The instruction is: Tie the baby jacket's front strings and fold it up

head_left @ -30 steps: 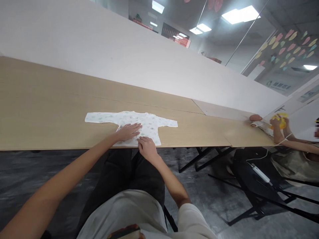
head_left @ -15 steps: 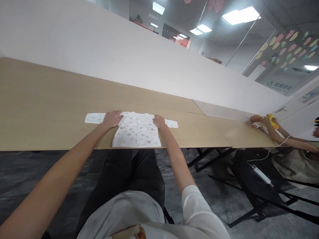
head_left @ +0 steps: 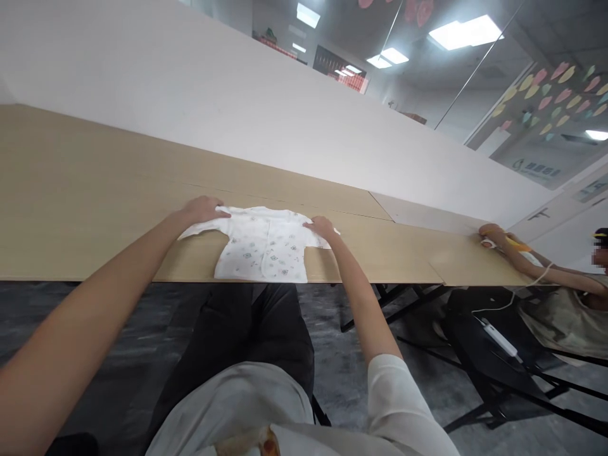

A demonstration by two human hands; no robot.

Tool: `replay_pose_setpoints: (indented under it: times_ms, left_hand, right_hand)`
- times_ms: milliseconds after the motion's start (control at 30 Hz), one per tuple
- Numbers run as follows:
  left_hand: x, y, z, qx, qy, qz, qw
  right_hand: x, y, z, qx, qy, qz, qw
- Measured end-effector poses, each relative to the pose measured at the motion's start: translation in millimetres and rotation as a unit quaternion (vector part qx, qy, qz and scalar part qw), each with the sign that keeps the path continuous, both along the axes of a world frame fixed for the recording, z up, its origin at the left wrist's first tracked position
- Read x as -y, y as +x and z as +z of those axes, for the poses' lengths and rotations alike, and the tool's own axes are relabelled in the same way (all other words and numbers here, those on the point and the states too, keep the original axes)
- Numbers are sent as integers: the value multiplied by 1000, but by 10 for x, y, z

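Note:
A small white baby shirt [head_left: 261, 244] with a scattered print lies front up across the table, its hem along the near edge. My left hand [head_left: 203, 210] is closed on the cloth at the left sleeve, near the shoulder, and the sleeve end droops beneath my wrist. At the other shoulder, my right hand [head_left: 322, 227] pinches the right sleeve, partly hiding it. Both sleeves look raised a little, with the shirt's upper part drawn between my hands and its lower part flat.
The long wooden table [head_left: 95, 183] runs along a white partition [head_left: 237, 107]. At the far right a co-worker's hands [head_left: 494, 234] work with a yellow and white item [head_left: 517, 244]. A black folding chair [head_left: 484, 354] carries a white power strip [head_left: 498, 339].
My hands have moved apart and slightly away from me, from resting flat on the shirt to gripping its sleeves. The sleeves, flat before, are now lifted and bent.

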State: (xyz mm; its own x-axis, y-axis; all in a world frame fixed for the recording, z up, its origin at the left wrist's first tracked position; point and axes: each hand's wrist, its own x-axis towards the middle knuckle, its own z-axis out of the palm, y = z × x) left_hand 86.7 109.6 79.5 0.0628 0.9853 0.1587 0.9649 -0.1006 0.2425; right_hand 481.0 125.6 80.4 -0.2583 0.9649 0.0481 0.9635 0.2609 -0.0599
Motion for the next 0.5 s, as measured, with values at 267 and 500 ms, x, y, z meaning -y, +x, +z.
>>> replay_pose_setpoints:
  times_ms: [267, 500]
  left_hand:
    - [62, -45, 896, -24, 272, 74, 959]
    - [478, -359, 51, -140, 263, -85, 951]
  right_hand:
    - [-177, 22, 878, 69, 331, -25, 941]
    - [261, 205, 139, 159, 261, 135, 942]
